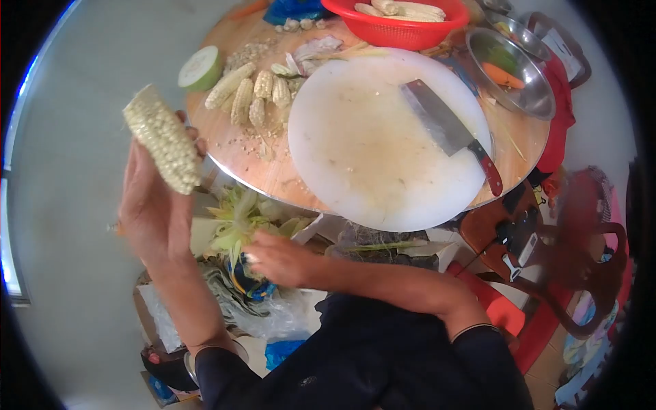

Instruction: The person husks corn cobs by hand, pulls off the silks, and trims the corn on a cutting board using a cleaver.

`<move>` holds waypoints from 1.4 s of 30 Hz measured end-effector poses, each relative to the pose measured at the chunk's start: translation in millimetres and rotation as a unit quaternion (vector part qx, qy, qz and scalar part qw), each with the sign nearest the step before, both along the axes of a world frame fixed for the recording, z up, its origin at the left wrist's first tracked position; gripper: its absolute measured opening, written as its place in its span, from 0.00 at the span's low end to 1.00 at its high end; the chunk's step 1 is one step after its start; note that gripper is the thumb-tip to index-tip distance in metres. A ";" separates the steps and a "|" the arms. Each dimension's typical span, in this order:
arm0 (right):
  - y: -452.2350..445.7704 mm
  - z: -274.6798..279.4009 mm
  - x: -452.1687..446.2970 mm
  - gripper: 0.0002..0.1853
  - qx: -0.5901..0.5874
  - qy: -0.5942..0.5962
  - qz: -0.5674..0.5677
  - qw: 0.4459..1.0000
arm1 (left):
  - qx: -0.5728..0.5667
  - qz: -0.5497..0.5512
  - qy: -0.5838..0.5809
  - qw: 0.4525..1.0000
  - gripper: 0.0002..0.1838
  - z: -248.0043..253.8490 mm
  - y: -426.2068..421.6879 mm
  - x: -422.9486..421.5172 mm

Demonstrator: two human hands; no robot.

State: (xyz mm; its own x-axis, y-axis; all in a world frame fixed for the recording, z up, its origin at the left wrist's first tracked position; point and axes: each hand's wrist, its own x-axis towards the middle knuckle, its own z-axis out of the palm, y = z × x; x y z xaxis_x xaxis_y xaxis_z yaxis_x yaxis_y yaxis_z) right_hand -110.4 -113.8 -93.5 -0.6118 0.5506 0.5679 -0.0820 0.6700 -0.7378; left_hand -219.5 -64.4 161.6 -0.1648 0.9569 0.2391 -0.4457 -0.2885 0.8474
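My left hand (154, 198) is raised left of the round table, its fingers wrapped round a pale corn cob (162, 142) bare of husk. My right hand (277, 258) is low, near the table's front edge, with its fingers drawn together beside green corn husks (239, 217). Whether it holds anything is too blurred to tell. Several small corn cobs (240, 101) lie on the left part of the wooden table (239, 158). A cleaver (444, 121) with a red-brown handle rests on the round white cutting board (355, 137).
A red basket (403, 34) of cobs stands at the back. To the right, a metal bowl (540, 99) holds a carrot and greens. A cut pale green gourd (200, 68) sits at the left edge. Chairs (581, 301) and a plastic bag (287, 316) are below.
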 end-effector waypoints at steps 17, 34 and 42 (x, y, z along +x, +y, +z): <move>65.1 144.1 210.9 0.30 -0.257 -0.066 -0.219 0.939 | -0.005 -0.164 -0.078 0.983 0.35 -136.3 17.5 137.6; 73.5 132.9 251.7 0.24 -0.097 -0.162 -0.386 0.903 | -0.039 -0.013 0.438 0.898 0.15 -146.6 52.3 162.5; 84.6 116.1 269.7 0.20 -0.430 0.045 -0.260 0.863 | 0.192 -0.184 0.525 0.809 0.05 -149.1 33.5 172.3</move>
